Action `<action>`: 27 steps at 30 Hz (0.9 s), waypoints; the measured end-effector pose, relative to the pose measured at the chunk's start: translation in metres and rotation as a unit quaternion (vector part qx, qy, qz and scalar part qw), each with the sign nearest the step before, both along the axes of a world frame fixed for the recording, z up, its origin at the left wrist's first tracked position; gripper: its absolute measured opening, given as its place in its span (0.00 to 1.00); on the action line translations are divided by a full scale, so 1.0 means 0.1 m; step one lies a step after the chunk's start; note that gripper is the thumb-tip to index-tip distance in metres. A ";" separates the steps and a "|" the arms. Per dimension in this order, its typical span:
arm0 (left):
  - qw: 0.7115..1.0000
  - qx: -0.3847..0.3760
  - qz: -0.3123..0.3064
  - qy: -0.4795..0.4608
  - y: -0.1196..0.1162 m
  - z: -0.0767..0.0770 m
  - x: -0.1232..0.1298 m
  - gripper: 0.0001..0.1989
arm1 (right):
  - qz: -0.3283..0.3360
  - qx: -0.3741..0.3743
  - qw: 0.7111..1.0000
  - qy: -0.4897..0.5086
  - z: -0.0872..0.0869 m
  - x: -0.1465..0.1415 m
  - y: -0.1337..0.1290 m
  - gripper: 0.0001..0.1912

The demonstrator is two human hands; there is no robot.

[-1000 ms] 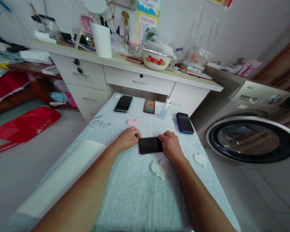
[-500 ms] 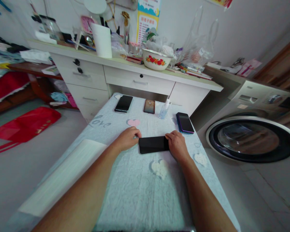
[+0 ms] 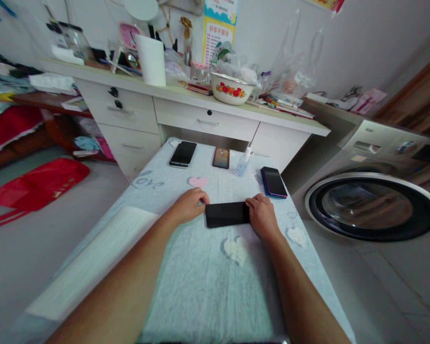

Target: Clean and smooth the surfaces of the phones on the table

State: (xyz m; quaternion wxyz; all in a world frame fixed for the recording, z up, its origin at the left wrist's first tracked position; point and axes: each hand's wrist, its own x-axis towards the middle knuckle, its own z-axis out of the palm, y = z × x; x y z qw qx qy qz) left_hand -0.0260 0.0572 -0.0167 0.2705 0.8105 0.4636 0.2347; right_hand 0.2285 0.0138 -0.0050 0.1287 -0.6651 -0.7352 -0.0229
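A black phone (image 3: 226, 214) lies sideways on the light blue cloth of the table (image 3: 208, 291). My right hand (image 3: 263, 213) is closed on the phone's right end, thumb and fingers at its edge. At the phone's upper left corner is my left hand (image 3: 190, 205), its fingers curled together; whatever they pinch is too small to make out. Farther back lie a dark phone (image 3: 183, 154) on the left, a brown phone case (image 3: 221, 157) and a clear spray bottle (image 3: 242, 162) in the middle, and another dark phone (image 3: 274, 182) on the right.
A white strip (image 3: 96, 260) lies along the table's left side. Behind the table stands a white desk (image 3: 206, 119) with a flowered bowl (image 3: 232, 89) and a paper roll (image 3: 151, 61). To the right is a washing machine (image 3: 376, 148); a red bag (image 3: 39, 184) is on the floor.
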 end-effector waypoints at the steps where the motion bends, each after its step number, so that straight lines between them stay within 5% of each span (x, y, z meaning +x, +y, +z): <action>1: 1.000 0.000 0.000 0.000 0.00 0.00 0.00 0.09 | 0.003 -0.002 1.000 0.001 0.00 -0.02 0.00 0.14; 15: 1.000 0.008 -0.008 -0.003 0.02 -0.03 -0.01 0.09 | 0.091 -0.018 0.996 0.008 0.06 -0.24 -0.07 0.14; 27: 1.000 0.007 -0.004 -0.002 0.01 -0.02 -0.01 0.09 | 0.040 -0.015 0.999 0.001 0.00 -0.11 0.00 0.14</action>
